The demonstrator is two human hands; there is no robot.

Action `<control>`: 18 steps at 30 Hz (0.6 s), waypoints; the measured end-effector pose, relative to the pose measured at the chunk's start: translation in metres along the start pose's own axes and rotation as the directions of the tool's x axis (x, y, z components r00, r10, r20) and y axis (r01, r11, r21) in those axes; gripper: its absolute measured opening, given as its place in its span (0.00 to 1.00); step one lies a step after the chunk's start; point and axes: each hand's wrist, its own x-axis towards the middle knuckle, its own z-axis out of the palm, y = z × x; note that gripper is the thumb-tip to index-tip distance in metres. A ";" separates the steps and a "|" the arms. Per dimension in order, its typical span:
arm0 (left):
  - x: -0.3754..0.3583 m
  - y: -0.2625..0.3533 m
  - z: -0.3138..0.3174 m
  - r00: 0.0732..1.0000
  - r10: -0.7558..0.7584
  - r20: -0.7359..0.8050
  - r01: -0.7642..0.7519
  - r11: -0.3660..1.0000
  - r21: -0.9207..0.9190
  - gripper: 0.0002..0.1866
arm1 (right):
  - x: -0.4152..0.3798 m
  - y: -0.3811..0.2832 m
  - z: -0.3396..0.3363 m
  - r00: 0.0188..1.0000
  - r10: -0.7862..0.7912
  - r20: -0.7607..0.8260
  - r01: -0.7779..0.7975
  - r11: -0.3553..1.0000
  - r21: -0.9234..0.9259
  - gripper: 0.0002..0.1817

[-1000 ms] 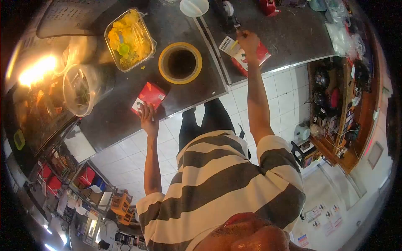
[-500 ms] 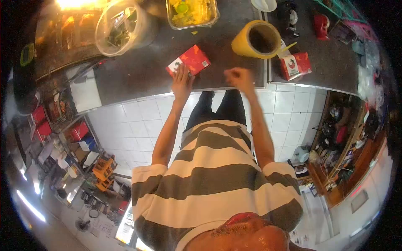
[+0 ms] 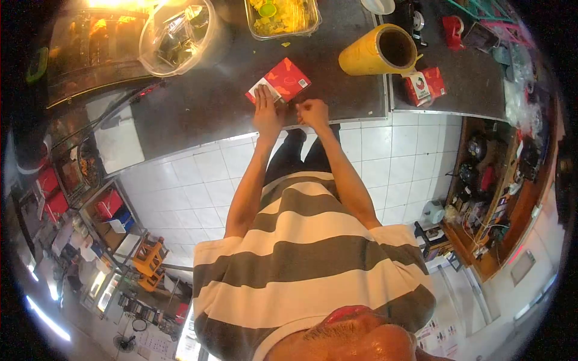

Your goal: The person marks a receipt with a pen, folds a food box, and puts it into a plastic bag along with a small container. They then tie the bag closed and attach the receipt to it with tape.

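Dark counter (image 3: pixel 198 108) w/ red box (image 3: pixel 283 80), yellow tape roll (image 3: pixel 378 51), food tub (image 3: pixel 282 17).

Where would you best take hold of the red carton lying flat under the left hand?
Probably by its two long edges near the free far end, coming from above. The red carton lies flat on the dark counter, the left hand presses its near end, and the right hand sits closed beside it.

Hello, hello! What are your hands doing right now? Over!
Left hand flat on red box at counter edge. Right hand fisted beside it, contents unclear. Yellow tape roll off to the right, clear.
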 end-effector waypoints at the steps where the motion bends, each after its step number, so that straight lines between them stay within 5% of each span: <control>1: -0.001 -0.001 0.000 1.000 0.004 0.013 -0.005 1.000 0.024 0.42 | 0.003 0.006 -0.003 0.990 -0.138 0.017 0.138 0.990 -0.006 0.10; 5: 0.000 -0.004 -0.001 0.999 0.054 0.002 -0.054 0.998 0.023 0.41 | -0.011 -0.031 0.007 0.988 -0.155 -0.021 0.156 0.980 0.120 0.11; 8: 0.001 -0.001 -0.002 0.999 0.041 0.015 -0.042 0.998 0.037 0.40 | 0.006 -0.035 0.021 0.930 -0.349 -0.114 0.341 0.936 -0.086 0.16; 10: 0.000 -0.006 0.000 0.999 0.046 0.028 -0.048 0.996 0.073 0.39 | 0.011 -0.032 0.026 0.902 -0.395 -0.174 0.295 0.859 -0.419 0.18; 13: 0.002 -0.005 -0.001 0.998 0.026 0.052 -0.030 0.995 0.090 0.38 | 0.002 -0.042 0.029 0.905 -0.353 -0.236 0.178 0.820 -0.545 0.17; 18: 0.001 -0.004 -0.002 0.998 0.010 0.062 -0.017 0.993 0.119 0.38 | 0.026 -0.002 0.022 0.961 -0.260 -0.089 0.207 0.897 -0.391 0.17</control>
